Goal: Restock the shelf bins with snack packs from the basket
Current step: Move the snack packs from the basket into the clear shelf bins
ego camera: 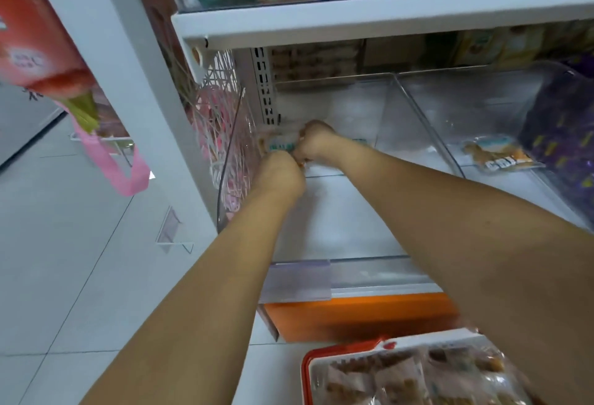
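Reaching deep into the clear bin (321, 221), both hands are curled round a snack pack (279, 146) at its rear-left corner. L hand (280, 173) is nearer, R hand (316, 143) just behind. Pack's long axis runs approx. left-right. The basket (305, 369) is well apart.

Bright, cool, even light all over, no hard shadows. Soft glare streaks the clear bin (418, 105) walls. It goes dim at the back under the upper shelf (353, 18). Everything looks soft, the packs in the basket (305, 369) smear badly, and wide-angle bending curves the edges.
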The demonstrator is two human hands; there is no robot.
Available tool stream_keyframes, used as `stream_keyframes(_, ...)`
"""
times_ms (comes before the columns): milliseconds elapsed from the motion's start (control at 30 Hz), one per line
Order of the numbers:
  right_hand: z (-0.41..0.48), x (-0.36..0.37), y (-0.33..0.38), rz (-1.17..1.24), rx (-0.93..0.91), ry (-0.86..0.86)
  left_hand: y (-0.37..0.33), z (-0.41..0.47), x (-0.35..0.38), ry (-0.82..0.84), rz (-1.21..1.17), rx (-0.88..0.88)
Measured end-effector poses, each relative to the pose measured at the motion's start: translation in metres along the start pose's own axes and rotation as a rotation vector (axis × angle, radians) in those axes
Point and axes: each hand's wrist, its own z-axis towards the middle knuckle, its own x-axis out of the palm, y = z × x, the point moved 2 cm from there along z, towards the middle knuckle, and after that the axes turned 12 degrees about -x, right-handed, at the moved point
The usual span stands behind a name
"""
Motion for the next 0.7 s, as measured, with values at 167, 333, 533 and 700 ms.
stream_keyframes(167, -0.007, -0.017, 0.000, -0.147, 0.004, 0.043, 0.002, 0.003, 0.005, -0.057, -0.109, 0.046)
stream_keyframes(333, -0.029, -0.052, -0.012, -0.200, 0.069, 0.087, 0.004, 0.008, 0.012, -0.021, -0.187, 0.062)
stream_keyframes(533, -0.044, -0.058, -0.022, -0.648, 0.113, 0.034, 0.004, 0.005, 0.008, -0.048, -0.267, 0.065)
stream_keyframes(700, -0.040, -0.036, -0.034, -0.511, 0.218, 0.232, 0.005, 0.003, 0.008, -0.059, -0.257, 0.068)
